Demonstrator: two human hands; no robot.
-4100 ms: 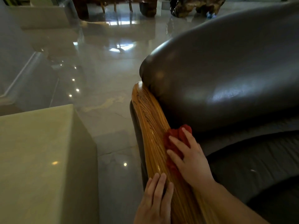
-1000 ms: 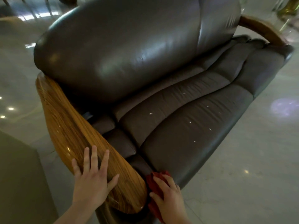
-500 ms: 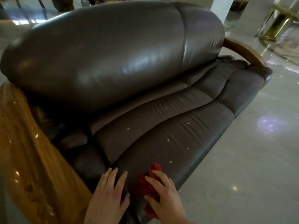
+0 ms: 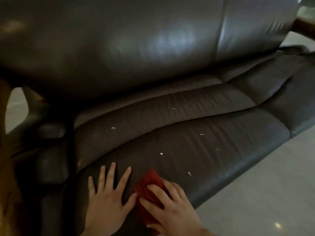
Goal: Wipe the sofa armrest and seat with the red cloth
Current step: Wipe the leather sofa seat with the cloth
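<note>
The dark leather sofa seat [image 4: 196, 147] fills the middle of the view, with several small white flecks [image 4: 161, 153] scattered on it. My right hand [image 4: 172, 208] presses the crumpled red cloth [image 4: 149, 183] flat onto the seat's front left part. Beside it my left hand [image 4: 107, 201] lies spread on the leather with fingers apart, holding nothing. The wooden armrest [image 4: 6, 176] shows only as a blurred brown strip along the left edge.
The shiny backrest cushion [image 4: 136, 40] rises behind the seat. A second wooden armrest [image 4: 305, 28] peeks out at the far right. Pale polished floor [image 4: 264, 193] runs along the sofa's front edge on the right.
The view has swung from the armrest to the seat and come closer. My right hand slid the red cloth off the armrest end onto the seat; my left hand moved from armrest to seat.
</note>
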